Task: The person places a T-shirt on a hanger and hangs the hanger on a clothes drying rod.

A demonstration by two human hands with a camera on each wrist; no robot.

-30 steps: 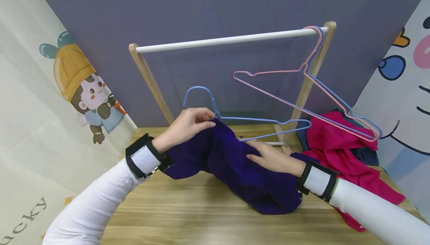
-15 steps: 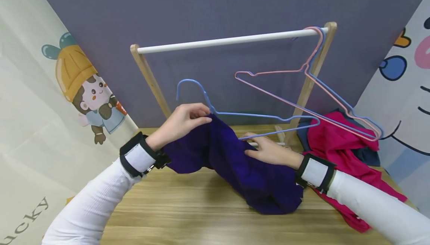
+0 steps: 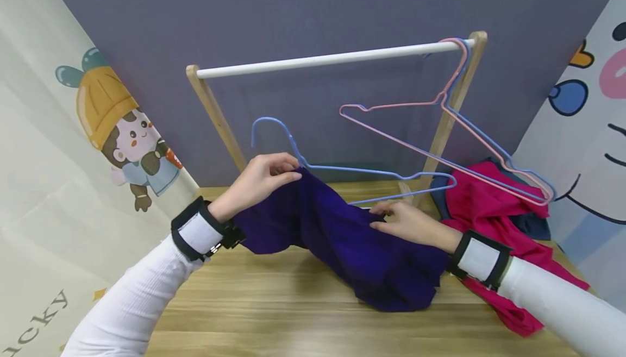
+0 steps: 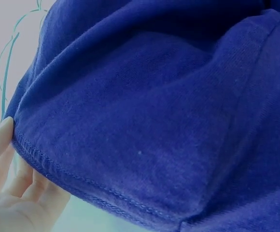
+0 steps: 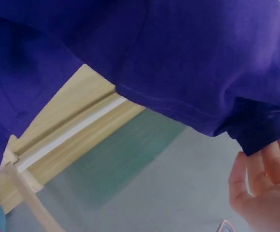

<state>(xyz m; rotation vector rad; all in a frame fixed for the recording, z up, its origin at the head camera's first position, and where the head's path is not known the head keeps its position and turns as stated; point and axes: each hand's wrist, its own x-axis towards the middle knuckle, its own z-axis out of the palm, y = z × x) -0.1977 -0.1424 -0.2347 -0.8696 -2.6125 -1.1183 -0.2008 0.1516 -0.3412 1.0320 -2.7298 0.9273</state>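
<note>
A purple shirt (image 3: pixel 337 237) hangs in loose folds between my two hands. My left hand (image 3: pixel 271 175) pinches its edge at the neck of a blue hanger (image 3: pixel 362 170). The hanger's hook and one arm stick out of the cloth; its other side is hidden behind the shirt. In the left wrist view, the thumb and fingers of the left hand (image 4: pixel 24 193) meet at a stitched hem. My right hand (image 3: pixel 406 224) holds the shirt's upper edge below the hanger's bare arm. In the right wrist view, the cloth lies between the right hand's (image 5: pixel 270 193) thumb and fingers.
Behind stands a rack with a white rail (image 3: pixel 313 62) and wooden posts. A pink hanger (image 3: pixel 401 105) and a blue one hang together at its right end. A crimson garment (image 3: pixel 479 199) and a dark blue one lie heaped on the wooden table (image 3: pixel 235 313) at right.
My left hand has moved left with the hanger, whose hook now sits further left. The right hand has shifted off the hanger's lower bar and slightly right along the shirt's edge.
</note>
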